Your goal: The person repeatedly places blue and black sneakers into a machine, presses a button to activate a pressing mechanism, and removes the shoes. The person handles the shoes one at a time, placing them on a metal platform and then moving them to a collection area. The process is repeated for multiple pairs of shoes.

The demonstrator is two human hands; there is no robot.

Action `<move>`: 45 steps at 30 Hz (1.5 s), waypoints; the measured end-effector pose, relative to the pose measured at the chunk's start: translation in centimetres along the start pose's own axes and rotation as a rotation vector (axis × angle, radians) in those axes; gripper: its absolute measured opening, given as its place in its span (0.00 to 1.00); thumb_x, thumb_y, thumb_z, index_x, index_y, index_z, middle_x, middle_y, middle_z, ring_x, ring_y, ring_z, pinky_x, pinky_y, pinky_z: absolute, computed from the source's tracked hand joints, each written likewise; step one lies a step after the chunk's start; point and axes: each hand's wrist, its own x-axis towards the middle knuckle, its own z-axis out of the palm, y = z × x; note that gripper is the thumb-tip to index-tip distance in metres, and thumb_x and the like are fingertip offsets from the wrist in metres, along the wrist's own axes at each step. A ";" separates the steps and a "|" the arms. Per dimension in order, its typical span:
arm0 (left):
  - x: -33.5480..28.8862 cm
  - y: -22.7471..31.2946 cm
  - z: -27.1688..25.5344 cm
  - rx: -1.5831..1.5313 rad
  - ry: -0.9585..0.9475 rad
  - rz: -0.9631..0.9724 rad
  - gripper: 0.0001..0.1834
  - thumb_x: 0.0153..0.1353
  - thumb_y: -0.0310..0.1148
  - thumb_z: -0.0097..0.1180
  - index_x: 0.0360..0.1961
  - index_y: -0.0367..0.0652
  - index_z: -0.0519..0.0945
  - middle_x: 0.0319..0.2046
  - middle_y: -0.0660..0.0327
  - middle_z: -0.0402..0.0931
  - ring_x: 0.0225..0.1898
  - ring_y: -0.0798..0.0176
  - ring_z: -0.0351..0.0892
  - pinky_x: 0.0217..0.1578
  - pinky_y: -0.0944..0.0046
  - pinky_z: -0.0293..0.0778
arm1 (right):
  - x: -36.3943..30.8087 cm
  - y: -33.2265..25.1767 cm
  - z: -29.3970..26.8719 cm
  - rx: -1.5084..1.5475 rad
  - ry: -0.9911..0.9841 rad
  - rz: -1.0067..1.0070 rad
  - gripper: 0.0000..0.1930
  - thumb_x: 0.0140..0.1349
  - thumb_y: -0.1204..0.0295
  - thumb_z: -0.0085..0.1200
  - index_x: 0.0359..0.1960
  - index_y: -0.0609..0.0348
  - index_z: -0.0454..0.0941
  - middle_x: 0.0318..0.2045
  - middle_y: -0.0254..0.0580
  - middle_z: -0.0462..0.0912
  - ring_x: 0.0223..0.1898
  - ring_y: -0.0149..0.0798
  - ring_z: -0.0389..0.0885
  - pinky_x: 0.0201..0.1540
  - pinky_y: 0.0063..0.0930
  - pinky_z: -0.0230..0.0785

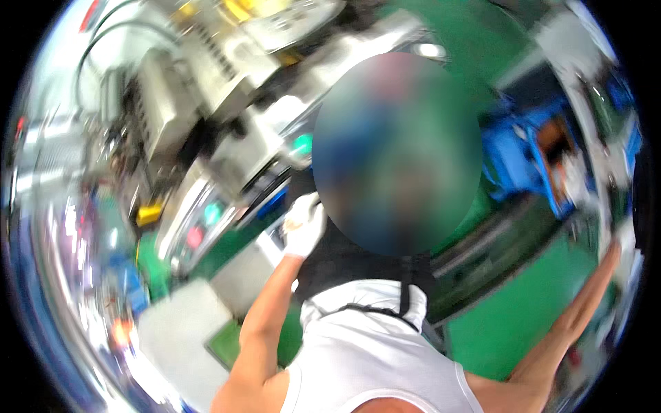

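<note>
My left hand [304, 226], in a white glove, is in front of my dark trousers, beside the machine's edge. A small pale patch shows at its fingers; whether it is a held thing or part of the glove is too smeared to tell. My right arm stretches far out to the right. At its end my right hand [625, 234], also pale as if gloved, is by the grey bench frame [600, 182] at the picture's rim. Its fingers are too blurred to read. A large blurred oval hides the middle, including the space just beyond my left hand.
On the left stand grey machines [169, 103] with a green button [213, 212] and a red button [195, 237]. Blue crates [513, 155] sit at the right, one holding brownish things. A dark curved strip [482, 265] crosses the green floor [509, 323]. A pale box-like surface [182, 330] lies lower left.
</note>
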 end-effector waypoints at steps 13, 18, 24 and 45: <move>-3.5 -3.5 3.4 -0.269 0.288 0.141 0.13 0.65 0.38 0.61 0.48 0.46 0.84 0.42 0.52 0.83 0.45 0.43 0.84 0.46 0.45 0.79 | -48.1 -51.0 -3.8 0.810 -1.495 0.125 0.37 0.70 0.47 0.60 0.68 0.67 0.75 0.69 0.56 0.76 0.68 0.50 0.75 0.71 0.40 0.64; -4.9 -4.6 1.5 -0.363 0.233 0.172 0.14 0.66 0.37 0.58 0.47 0.44 0.88 0.44 0.49 0.86 0.49 0.43 0.85 0.52 0.48 0.80 | -47.2 -54.0 -9.4 0.460 -1.451 -0.178 0.45 0.66 0.38 0.55 0.69 0.68 0.73 0.68 0.65 0.75 0.72 0.57 0.71 0.75 0.42 0.61; -3.7 -4.8 4.9 -0.331 0.294 0.146 0.13 0.69 0.31 0.61 0.51 0.39 0.86 0.50 0.48 0.84 0.52 0.46 0.84 0.56 0.51 0.78 | -45.5 -49.8 -8.6 0.423 -1.333 0.143 0.40 0.66 0.40 0.56 0.70 0.59 0.75 0.69 0.56 0.77 0.72 0.54 0.71 0.75 0.42 0.62; -14.3 -9.8 2.9 -0.411 -0.183 -1.081 0.13 0.76 0.43 0.55 0.47 0.49 0.85 0.27 0.70 0.78 0.24 0.74 0.74 0.25 0.68 0.74 | -47.1 -36.4 -2.4 0.982 -1.392 1.161 0.28 0.72 0.60 0.61 0.68 0.64 0.73 0.37 0.34 0.80 0.33 0.28 0.78 0.37 0.27 0.75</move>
